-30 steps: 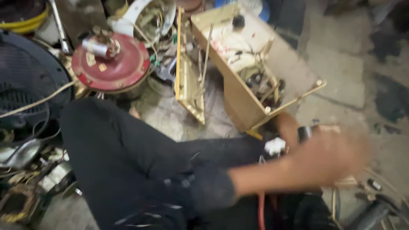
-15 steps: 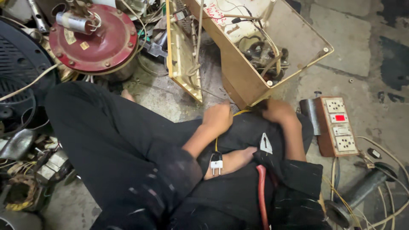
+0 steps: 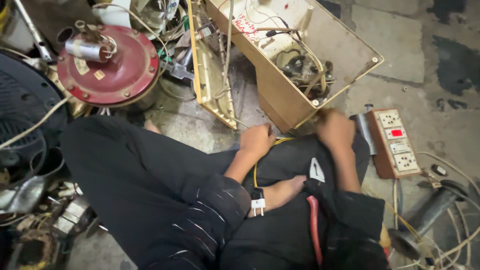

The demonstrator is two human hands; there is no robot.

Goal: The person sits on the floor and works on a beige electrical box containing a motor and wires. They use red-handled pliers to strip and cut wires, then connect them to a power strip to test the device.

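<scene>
The left hand (image 3: 257, 140) is clenched on a yellow wire (image 3: 256, 172) near the box (image 3: 280, 95) on the floor. The right hand (image 3: 335, 130) rests at the box's corner; its fingers' state is unclear.

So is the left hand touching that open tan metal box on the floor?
Cannot tell. In the head view the left hand is closed around the yellow wire just below the tan metal box; any gap is unclear.
</scene>
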